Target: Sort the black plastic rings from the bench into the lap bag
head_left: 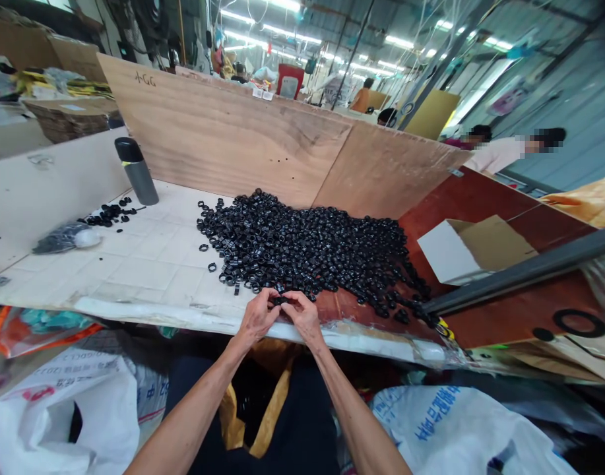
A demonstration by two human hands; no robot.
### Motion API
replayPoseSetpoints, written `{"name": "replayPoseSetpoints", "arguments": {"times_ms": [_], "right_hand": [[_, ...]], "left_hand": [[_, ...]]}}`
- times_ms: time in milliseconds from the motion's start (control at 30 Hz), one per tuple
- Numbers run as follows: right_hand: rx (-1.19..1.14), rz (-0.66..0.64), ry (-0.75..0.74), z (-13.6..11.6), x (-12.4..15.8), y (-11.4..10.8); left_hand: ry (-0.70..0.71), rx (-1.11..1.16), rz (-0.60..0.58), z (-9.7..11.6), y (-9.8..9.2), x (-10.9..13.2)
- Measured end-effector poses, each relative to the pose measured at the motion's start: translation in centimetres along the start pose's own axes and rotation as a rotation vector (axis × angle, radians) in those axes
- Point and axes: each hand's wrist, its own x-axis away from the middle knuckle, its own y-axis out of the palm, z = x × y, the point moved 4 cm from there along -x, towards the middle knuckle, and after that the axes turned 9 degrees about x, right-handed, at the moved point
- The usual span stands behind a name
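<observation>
Plywood boards [223, 132] wall the far side of the pale table [148, 264], where a wide heap of black rings [312, 247] spreads from the middle to the right. A cardboard box [473, 247] lies open at the right, and a grey bottle [136, 171] stands far left. At the near edge the left hand [256, 316] and right hand [305, 316] meet, fingertips of both pinched on a small black ring [281, 301] just beside the heap.

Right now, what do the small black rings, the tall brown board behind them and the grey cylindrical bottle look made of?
The small black rings: likely moulded plastic or rubber, dull sheen, uniform shapes. The tall brown board: plywood, bare matt face with visible grain. The grey cylindrical bottle: probably metal with matt coating, black cap; plastic is possible.
</observation>
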Motion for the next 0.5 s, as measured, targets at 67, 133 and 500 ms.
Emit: {"name": "replayPoseSetpoints", "arguments": {"times_ms": [67,133,500], "right_hand": [[-0.077,0.024,-0.001,-0.3,0.1,-0.4],[-0.131,0.048,-0.004,-0.6,0.2,-0.7],[-0.061,0.067,-0.016,-1.4,0.6,-0.8]], "left_hand": [[0.005,0.074,0.007,0.0,0.0,0.0],[0.001,0.139,0.018,-0.1,0.0,-0.1],[0.018,0.089,-0.006,0.0,0.2,0.0]]}}
